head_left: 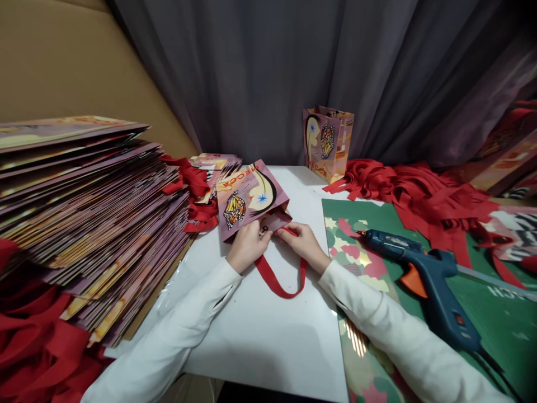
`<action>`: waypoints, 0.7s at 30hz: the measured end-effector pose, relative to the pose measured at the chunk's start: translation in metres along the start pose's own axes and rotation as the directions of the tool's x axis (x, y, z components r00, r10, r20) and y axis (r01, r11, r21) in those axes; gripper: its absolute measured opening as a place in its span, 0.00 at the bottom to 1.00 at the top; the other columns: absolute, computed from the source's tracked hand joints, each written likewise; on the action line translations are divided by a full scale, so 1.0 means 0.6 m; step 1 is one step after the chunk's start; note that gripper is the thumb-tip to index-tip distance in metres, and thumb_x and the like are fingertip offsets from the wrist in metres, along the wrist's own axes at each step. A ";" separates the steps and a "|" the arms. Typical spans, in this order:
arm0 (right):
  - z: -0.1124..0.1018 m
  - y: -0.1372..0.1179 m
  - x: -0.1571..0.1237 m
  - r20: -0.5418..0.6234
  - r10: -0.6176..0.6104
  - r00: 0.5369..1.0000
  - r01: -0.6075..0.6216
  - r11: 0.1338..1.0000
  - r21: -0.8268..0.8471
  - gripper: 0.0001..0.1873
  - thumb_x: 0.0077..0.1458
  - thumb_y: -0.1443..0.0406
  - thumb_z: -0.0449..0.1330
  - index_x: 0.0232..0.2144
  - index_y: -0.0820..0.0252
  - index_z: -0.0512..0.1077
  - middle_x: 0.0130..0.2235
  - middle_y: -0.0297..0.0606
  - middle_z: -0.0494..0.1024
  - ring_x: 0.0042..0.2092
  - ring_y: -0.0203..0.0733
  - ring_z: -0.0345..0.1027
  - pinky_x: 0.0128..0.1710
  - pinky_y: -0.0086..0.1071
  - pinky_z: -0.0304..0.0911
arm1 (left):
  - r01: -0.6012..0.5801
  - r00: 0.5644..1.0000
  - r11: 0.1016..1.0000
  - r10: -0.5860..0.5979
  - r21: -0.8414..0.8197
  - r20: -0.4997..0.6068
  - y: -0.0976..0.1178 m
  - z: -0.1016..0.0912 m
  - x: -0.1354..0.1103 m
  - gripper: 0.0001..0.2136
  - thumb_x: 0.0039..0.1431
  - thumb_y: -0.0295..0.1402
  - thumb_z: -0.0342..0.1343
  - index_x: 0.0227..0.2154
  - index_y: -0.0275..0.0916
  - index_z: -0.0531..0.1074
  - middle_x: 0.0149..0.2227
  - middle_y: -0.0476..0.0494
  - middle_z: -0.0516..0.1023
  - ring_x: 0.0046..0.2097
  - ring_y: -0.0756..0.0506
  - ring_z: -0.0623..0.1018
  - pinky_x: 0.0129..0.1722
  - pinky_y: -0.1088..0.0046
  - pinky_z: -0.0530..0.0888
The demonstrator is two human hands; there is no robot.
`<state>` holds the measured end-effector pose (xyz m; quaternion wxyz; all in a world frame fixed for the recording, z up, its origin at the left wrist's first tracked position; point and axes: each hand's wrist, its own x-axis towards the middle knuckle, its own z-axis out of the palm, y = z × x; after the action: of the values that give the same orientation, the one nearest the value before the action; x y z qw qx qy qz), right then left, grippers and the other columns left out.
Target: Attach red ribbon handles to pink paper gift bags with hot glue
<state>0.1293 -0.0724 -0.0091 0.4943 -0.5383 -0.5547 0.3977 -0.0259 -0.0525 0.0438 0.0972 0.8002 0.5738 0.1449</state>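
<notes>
Sleeves, white, enter from 6 o'clock over the white table (268, 336). At centre a red ribbon loop (279, 282) hangs toward 6 o'clock, its two ends running up under the hands. Left hand (247, 246) is curled closed, pinching one ribbon end against the open edge of the butterfly bag (249, 198). Right hand (302, 242) has its fingers together, clamped on the other end at the same edge. The bag lies flat just beyond the hands, toward 12 o'clock.

Judgement: the handle is being fixed to the bag's mouth, and the hold calls for even pressure on both ends.

Glue gun (423, 274) rests untouched at 3 o'clock on a green sheet (495, 319). Flat bag stack (92, 212) sits at 9 o'clock, loose ribbons (428, 196) at 2 o'clock, and a standing bag (328, 143) at 1 o'clock.
</notes>
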 end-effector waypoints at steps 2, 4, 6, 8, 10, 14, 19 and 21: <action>0.000 -0.002 -0.001 0.002 0.022 1.000 -0.022 1.000 0.017 0.13 0.50 0.56 0.57 0.23 0.59 0.73 0.23 0.32 0.73 0.27 0.36 0.63 0.28 0.29 0.56 | -0.009 1.000 1.000 0.008 -0.012 -0.010 -0.001 0.002 0.000 0.06 0.59 0.32 0.56 0.33 0.34 0.70 0.31 0.40 0.76 0.36 0.40 0.78 0.33 0.69 0.69; 0.001 -0.003 -0.003 0.003 0.026 1.000 -0.026 0.999 0.025 0.14 0.51 0.56 0.56 0.22 0.59 0.72 0.24 0.33 0.74 0.27 0.37 0.65 0.30 0.29 0.58 | -0.022 1.000 0.999 0.022 -0.030 -0.012 -0.003 0.004 0.000 0.06 0.59 0.32 0.55 0.34 0.34 0.70 0.31 0.39 0.76 0.36 0.40 0.78 0.33 0.69 0.70; 0.001 -0.005 -0.006 0.002 0.018 1.000 -0.018 1.000 0.022 0.14 0.52 0.57 0.56 0.23 0.59 0.72 0.25 0.34 0.76 0.29 0.37 0.66 0.33 0.29 0.60 | -0.042 0.999 0.998 0.041 -0.046 -0.027 -0.004 0.007 0.001 0.05 0.59 0.32 0.55 0.35 0.34 0.70 0.31 0.40 0.77 0.37 0.40 0.78 0.34 0.68 0.70; 0.002 -0.005 -0.010 -0.007 0.008 1.000 -0.008 1.000 0.008 0.14 0.54 0.57 0.56 0.23 0.59 0.72 0.26 0.35 0.77 0.29 0.37 0.67 0.33 0.29 0.61 | -0.053 0.998 0.997 0.050 -0.048 -0.045 -0.005 0.009 0.002 0.05 0.59 0.32 0.55 0.34 0.35 0.70 0.31 0.40 0.77 0.37 0.40 0.78 0.34 0.68 0.71; 0.003 -0.005 -0.013 -0.014 -0.001 1.000 0.001 1.000 -0.002 0.14 0.54 0.57 0.57 0.24 0.59 0.73 0.26 0.35 0.77 0.30 0.37 0.68 0.33 0.28 0.61 | -0.045 0.998 0.998 0.043 -0.033 -0.054 -0.006 0.012 0.002 0.05 0.59 0.32 0.55 0.32 0.35 0.69 0.30 0.39 0.76 0.37 0.39 0.78 0.34 0.68 0.71; 0.003 -0.004 -0.014 -0.007 -0.016 1.000 0.016 1.000 -0.013 0.13 0.54 0.58 0.57 0.24 0.59 0.73 0.27 0.35 0.78 0.31 0.38 0.69 0.33 0.28 0.61 | -0.040 0.998 0.999 0.039 -0.016 -0.053 -0.005 0.014 0.003 0.05 0.59 0.32 0.55 0.31 0.36 0.69 0.30 0.39 0.77 0.37 0.38 0.79 0.35 0.67 0.71; 0.004 -0.002 -0.012 0.036 -0.010 0.999 0.010 1.000 -0.011 0.12 0.53 0.61 0.56 0.23 0.59 0.74 0.27 0.34 0.79 0.31 0.37 0.70 0.34 0.28 0.60 | -0.047 0.998 0.999 0.048 0.005 -0.050 -0.002 0.015 0.002 0.05 0.59 0.32 0.54 0.32 0.35 0.69 0.32 0.37 0.77 0.38 0.37 0.79 0.36 0.66 0.71; 0.004 -0.004 -0.010 0.063 0.000 0.998 -0.001 1.000 0.018 0.12 0.53 0.62 0.55 0.23 0.59 0.74 0.27 0.34 0.79 0.31 0.37 0.70 0.35 0.28 0.61 | -0.050 0.998 0.999 0.051 0.012 -0.049 -0.002 0.014 0.002 0.05 0.59 0.32 0.54 0.32 0.35 0.69 0.32 0.37 0.77 0.38 0.37 0.79 0.36 0.66 0.71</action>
<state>0.1260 -0.0785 -0.0081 0.4812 -0.5213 -0.5664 0.4194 -0.0239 -0.0510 0.0358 0.0750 0.8111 0.5565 0.1638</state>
